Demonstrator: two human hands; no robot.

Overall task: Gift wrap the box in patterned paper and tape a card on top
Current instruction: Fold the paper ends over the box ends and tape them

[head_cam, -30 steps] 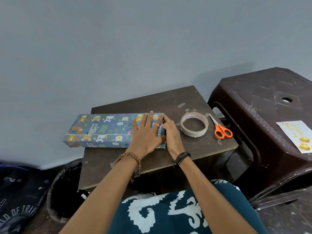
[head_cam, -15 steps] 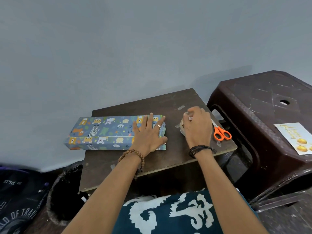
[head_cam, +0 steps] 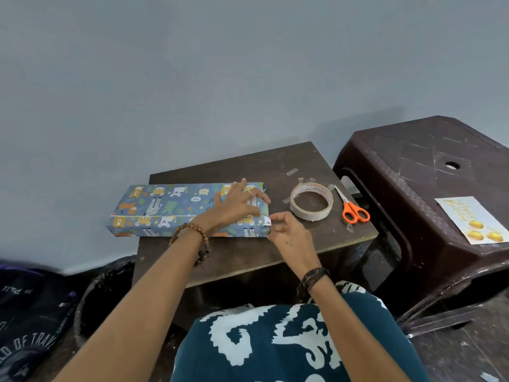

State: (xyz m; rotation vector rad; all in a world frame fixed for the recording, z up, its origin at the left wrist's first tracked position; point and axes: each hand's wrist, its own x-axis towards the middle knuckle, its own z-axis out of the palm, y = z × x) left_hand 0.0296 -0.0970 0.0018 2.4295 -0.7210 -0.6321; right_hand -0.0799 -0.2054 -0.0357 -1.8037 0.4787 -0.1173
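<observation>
Nearest the camera: a dark teal garment with white print (head_cam: 289,346) fills the lower centre. Both forearms extend forward from it over the near edge of a small dark wooden table (head_cam: 248,260).

Right hand (head_cam: 289,232): positioned at the near right corner of the wrapped box (head_cam: 170,208), beside its right end. The fingers are loosely curled. The thumb and forefinger tips sit close together right at the corner of the patterned paper. Whether they pinch a piece of tape cannot be determined. A dark band is worn at the wrist.

Left hand (head_cam: 237,208): laid flat on the top face of the box, near its right end. The fingers (head_cam: 256,198) are straight and spread, pressing the paper down; nothing is gripped. The fingertips reach almost to the right edge of the box. A beaded bracelet (head_cam: 192,235) is worn at the wrist.

The box lies lengthwise across the table. Its left end overhangs the table's left edge. The paper is blue with animal figures, and a folded seam runs along the near side of the top face.

Further right on the table: a tape roll (head_cam: 311,205) lies flat, near the box end but apart from it. Orange-handled scissors (head_cam: 351,208) lie just beside the roll.

Far right: a dark brown plastic stool (head_cam: 413,188) carries the card (head_cam: 473,219), well apart from the box.
</observation>
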